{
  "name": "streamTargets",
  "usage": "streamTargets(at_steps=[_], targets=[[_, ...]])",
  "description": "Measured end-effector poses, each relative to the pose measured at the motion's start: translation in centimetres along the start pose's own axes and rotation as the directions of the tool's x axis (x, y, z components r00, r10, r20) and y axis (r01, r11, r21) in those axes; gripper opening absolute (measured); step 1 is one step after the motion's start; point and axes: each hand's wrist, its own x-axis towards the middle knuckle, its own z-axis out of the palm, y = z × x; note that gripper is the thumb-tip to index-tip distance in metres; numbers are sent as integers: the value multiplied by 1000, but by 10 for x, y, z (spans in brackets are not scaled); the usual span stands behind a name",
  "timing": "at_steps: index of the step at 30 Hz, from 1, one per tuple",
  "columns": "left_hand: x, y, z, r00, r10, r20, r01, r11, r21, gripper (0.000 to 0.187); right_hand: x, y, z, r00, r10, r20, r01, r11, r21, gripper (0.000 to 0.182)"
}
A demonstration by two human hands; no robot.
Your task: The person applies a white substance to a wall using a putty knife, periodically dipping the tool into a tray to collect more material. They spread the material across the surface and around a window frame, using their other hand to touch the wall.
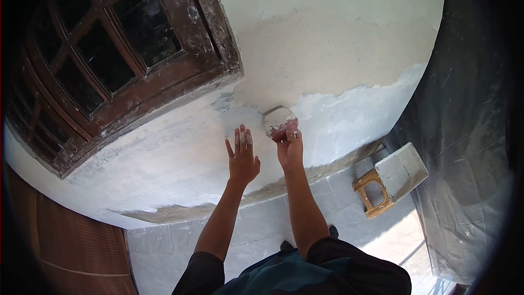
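Observation:
My right hand (290,147) grips a putty scraper (279,120), a broad flat piece, reddish near my fingers and caked with pale plaster toward its far edge. It is held up at the wall (338,117), where a beige upper coat meets a whiter patchy one. To the left, my left hand (242,155) is raised, with fingers stretched out toward the white part of the wall and nothing in it. White residue marks its fingertips.
A brown wooden window (158,71) with glass panes fills the upper left. At right, a plaster-smeared white tub (403,170) rests by a wooden stool (373,194). Plastic sheeting (464,147) hangs along the right side. Grey tiles (251,224) cover the floor.

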Motion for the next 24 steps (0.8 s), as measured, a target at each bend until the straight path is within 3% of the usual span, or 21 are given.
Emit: streamTargets(at_steps=[4, 6, 7, 12, 15, 22, 24], targets=[[0, -2, 5, 999, 20, -25, -20, 1000, 24, 94, 8, 15, -2, 995, 41, -93, -38, 999, 36, 26], [0, -1, 3, 1000, -1, -6, 1, 1000, -7, 93, -6, 20, -8, 984, 157, -79, -147, 983, 111, 34], [1, -2, 3, 1000, -2, -13, 2, 1000, -4, 93, -11, 18, -11, 988, 129, 80, -140, 980, 139, 36], [-2, -8, 3, 999, 53, -11, -53, 998, 30, 93, 5, 22, -1, 991, 82, 104, -107, 959, 262, 26], [-3, -5, 1, 999, 46, -9, -46, 999, 22, 93, 1, 37, -5, 969, 216, 119, -240, 938, 249, 33], [-5, -5, 5, 999, 40, -10, -40, 999, -8, 92, -5, 30, 6, 981, 163, 100, -189, 907, 376, 30], [-5, -6, 6, 999, 43, -20, -43, 999, 14, 91, -5, 41, 11, 953, 298, 57, -293, 853, 433, 23]])
